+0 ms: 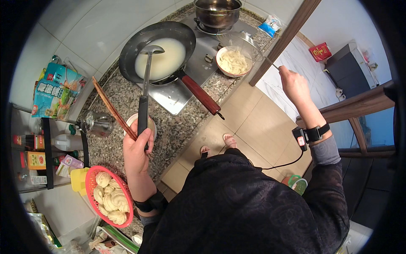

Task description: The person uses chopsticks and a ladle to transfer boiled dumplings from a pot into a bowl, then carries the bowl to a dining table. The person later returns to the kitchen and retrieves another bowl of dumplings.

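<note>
My left hand (138,147) grips the black handle of a metal ladle (146,76) together with a pair of wooden chopsticks (111,106). The ladle's head is over the cloudy, whitish liquid (169,54) in a dark wok (130,60); whether it touches the liquid I cannot tell. A pale bowl (154,124) is partly hidden behind that hand. In my right hand (293,82) is the thin handle of a wire-mesh strainer (244,39). Its mesh is above or against a bowl (236,73) of pale noodle-like strips (233,62).
The wok's red-brown handle (199,92) juts past the counter edge. A steel pot (218,14) occupies the rear burner. At left are a glass jug (96,123), seasoning packets (57,92), a bottle rack (49,152) and a red basket (90,190) of twisted buns (112,198).
</note>
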`<state>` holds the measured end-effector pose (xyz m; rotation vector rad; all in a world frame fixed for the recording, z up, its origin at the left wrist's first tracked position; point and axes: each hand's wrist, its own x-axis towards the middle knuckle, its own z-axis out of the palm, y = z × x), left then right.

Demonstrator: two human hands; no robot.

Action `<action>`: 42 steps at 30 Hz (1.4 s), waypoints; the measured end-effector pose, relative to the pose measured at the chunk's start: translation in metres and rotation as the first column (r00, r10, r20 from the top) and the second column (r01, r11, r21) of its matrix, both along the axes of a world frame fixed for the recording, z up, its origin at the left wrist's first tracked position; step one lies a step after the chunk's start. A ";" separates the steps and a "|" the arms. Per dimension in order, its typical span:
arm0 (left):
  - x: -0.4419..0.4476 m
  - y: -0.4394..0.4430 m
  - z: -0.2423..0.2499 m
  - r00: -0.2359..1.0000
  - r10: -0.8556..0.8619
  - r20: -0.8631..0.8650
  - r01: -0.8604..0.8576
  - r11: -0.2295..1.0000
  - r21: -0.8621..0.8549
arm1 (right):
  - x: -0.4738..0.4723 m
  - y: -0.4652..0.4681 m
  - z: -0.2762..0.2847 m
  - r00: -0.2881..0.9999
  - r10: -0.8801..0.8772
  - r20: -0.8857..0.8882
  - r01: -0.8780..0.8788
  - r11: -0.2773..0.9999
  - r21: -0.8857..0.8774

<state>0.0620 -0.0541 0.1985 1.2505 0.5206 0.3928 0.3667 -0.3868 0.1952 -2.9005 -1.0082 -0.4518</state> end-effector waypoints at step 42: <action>-0.018 0.010 0.021 0.980 0.176 -0.091 -0.169 0.982 0.081 | 0.073 0.253 0.014 0.969 0.221 -0.109 -0.219 0.975 0.033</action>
